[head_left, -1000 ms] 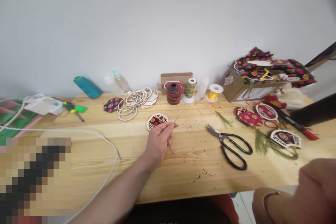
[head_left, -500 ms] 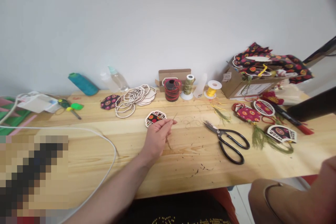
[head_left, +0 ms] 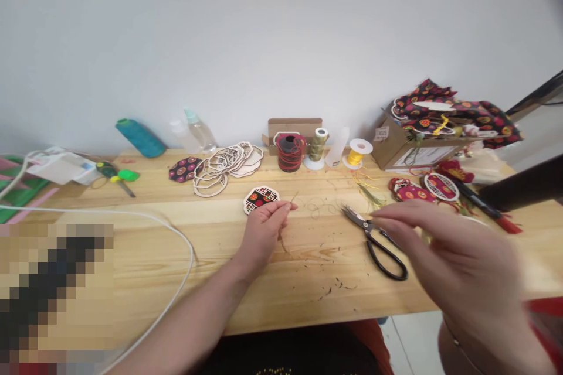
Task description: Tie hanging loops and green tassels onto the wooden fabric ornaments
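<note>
My left hand (head_left: 266,228) rests over the middle of the table, its thumb and forefinger pinched on a thin olive thread (head_left: 294,198). The thread's loose tail hangs below the fingers. Just behind these fingers lies a patterned ornament (head_left: 259,197) with a pale lattice frame. My right hand (head_left: 457,252) is raised at the right, nearer the camera, thumb and forefinger pressed together; anything between them is too small to make out. It covers part of the black-handled scissors (head_left: 387,261), which lie on the wood with their blades pointing left.
Along the wall stand a red thread spool (head_left: 289,155), an olive spool (head_left: 316,149), a yellow spool (head_left: 356,155) and a stuffed cardboard box (head_left: 422,149). Pale wooden frames (head_left: 226,164) lie at the back left. A white cable (head_left: 191,252) curves across the left side.
My right hand has come up and left from the lower right corner, now in front of the scissors and tassels. My left hand keeps its pinch in nearly the same place.
</note>
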`<state>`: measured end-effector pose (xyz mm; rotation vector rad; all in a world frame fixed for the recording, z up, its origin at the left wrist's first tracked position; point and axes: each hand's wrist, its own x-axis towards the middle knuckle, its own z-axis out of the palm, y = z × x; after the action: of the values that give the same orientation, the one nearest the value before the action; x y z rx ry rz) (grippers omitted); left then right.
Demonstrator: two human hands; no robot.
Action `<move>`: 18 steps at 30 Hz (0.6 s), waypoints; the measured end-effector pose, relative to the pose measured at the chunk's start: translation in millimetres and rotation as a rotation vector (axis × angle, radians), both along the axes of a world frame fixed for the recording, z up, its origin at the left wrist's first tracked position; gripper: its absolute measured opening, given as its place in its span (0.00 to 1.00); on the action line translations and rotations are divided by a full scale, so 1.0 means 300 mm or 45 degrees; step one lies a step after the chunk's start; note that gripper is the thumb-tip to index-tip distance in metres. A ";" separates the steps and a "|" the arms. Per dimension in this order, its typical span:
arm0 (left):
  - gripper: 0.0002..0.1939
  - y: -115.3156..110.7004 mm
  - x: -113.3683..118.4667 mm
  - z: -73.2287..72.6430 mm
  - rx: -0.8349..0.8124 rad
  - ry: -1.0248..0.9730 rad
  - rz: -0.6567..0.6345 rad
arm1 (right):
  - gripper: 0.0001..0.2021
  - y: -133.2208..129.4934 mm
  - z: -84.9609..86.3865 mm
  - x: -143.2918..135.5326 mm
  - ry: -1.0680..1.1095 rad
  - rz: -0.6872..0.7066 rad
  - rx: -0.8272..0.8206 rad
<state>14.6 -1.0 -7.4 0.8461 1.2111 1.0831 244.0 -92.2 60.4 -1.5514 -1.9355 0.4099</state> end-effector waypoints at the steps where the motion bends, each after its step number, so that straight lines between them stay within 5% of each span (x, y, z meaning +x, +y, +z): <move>1: 0.17 0.000 0.000 0.000 -0.004 -0.008 0.004 | 0.11 0.048 -0.009 0.000 -0.137 -0.047 0.000; 6: 0.15 0.001 0.002 0.001 -0.025 -0.078 0.033 | 0.15 0.092 -0.145 0.081 -0.782 -0.177 -0.136; 10: 0.14 0.002 0.004 0.005 -0.025 -0.081 0.042 | 0.18 0.045 -0.210 0.125 -0.853 -0.144 -0.220; 18: 0.15 -0.002 0.002 0.008 -0.013 -0.044 0.012 | 0.19 0.061 -0.235 0.114 -0.890 -0.141 -0.176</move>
<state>15.2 -1.5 -4.9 0.8117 1.1921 1.0942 278.2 -73.8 -10.0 -2.0736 -2.3406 -0.0716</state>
